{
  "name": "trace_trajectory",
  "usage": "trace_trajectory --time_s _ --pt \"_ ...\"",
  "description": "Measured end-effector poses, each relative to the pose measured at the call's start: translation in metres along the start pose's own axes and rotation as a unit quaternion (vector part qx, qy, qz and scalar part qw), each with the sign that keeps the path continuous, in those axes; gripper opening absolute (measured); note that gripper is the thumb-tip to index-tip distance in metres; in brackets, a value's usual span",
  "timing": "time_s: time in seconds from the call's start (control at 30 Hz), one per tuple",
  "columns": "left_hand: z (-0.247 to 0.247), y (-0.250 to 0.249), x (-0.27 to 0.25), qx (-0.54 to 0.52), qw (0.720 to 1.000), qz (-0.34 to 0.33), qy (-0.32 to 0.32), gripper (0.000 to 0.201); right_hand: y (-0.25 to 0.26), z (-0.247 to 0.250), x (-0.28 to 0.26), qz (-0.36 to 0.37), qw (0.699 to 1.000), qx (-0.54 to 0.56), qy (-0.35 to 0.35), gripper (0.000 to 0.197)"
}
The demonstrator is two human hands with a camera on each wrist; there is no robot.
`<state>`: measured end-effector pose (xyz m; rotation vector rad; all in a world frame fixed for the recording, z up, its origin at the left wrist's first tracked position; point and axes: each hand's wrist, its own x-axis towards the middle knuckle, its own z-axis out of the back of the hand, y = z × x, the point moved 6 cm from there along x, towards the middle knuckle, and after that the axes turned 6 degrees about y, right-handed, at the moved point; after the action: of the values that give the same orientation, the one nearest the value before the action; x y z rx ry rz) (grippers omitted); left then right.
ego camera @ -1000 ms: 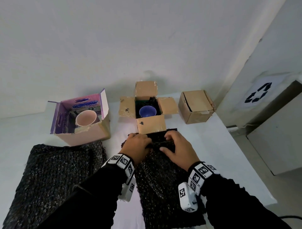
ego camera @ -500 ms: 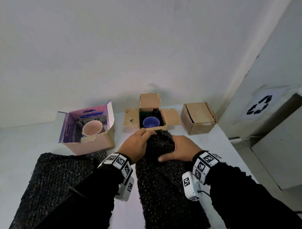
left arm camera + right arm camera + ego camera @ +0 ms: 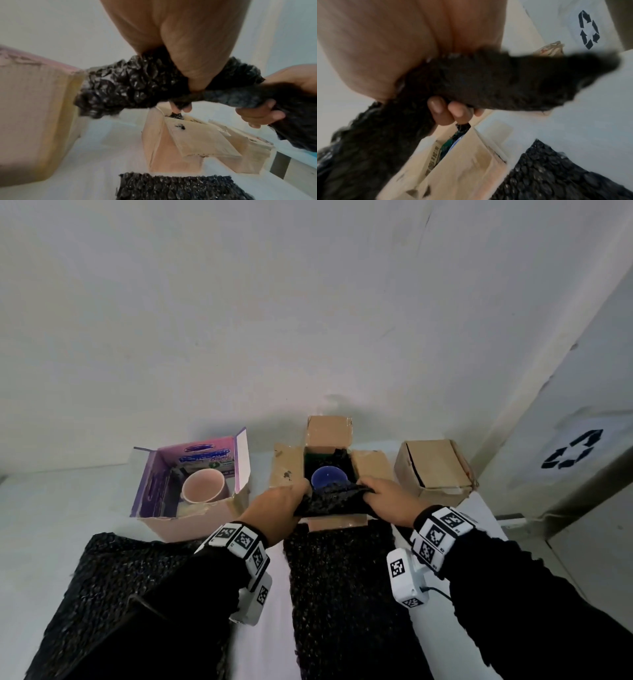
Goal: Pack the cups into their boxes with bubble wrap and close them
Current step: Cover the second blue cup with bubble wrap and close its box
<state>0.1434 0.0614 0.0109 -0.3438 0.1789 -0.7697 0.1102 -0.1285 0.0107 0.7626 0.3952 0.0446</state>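
The folded black bubble wrap [image 3: 334, 501] covers the near rim of the blue cup [image 3: 328, 479], at twelve o'clock in the head view, and the near wall of its open cardboard box [image 3: 337, 522]. The left hand's [image 3: 277, 508] fingertips are buried under the wrap; so are those of the right hand [image 3: 390, 501]. The right wrist view is smeared by motion, so the wrap's bubbles are lost there. Print on the pink box [image 3: 209, 458] is too small to read. At five o'clock, the sheet of bubble wrap [image 3: 346, 594] on the table is probably cut off by the bottom edge.
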Motion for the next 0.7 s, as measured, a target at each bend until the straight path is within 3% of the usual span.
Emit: trace_trajectory --time_s 0.03,0.13,0.2,0.3,0.33,0.5,0.57,0.63,0.7 --pt "-0.003 0.004 0.002 -0.02 1.0 0.017 -0.001 0.029 -0.001 0.004 0.004 -0.006 1.0 0.011 0.008 0.008" --pt "-0.014 0.011 0.007 -0.075 0.996 0.043 -0.003 0.034 -0.001 0.012 0.016 0.001 0.997 -0.038 0.062 0.051" --pt "-0.02 0.011 0.009 -0.085 0.996 0.038 -0.013 0.032 -0.001 0.017 0.03 0.006 0.989 -0.132 0.059 0.041" --pt "-0.031 0.017 0.015 -0.061 0.997 0.049 -0.02 0.059 0.002 0.026 0.052 0.013 0.983 -0.179 0.047 0.019" --pt "-0.032 0.02 0.018 -0.038 0.997 0.063 -0.023 0.059 0.004 0.028 0.058 0.015 0.983 -0.178 0.049 0.017" --pt "-0.037 0.044 0.028 0.068 0.987 0.142 -0.028 0.037 0.005 0.031 0.082 0.02 0.994 -0.074 0.078 0.025" --pt "-0.036 0.05 0.026 0.075 0.985 0.149 -0.046 0.034 0.009 0.029 0.093 0.016 0.995 -0.011 0.094 0.017" --pt "-0.032 0.052 0.024 0.073 0.983 0.154 -0.066 0.031 0.012 0.035 0.108 0.035 0.997 -0.039 0.061 0.012" --pt "-0.029 0.054 0.024 0.065 0.983 0.155 -0.077 0.028 0.016 0.042 0.12 0.073 0.987 -0.144 -0.005 0.016"
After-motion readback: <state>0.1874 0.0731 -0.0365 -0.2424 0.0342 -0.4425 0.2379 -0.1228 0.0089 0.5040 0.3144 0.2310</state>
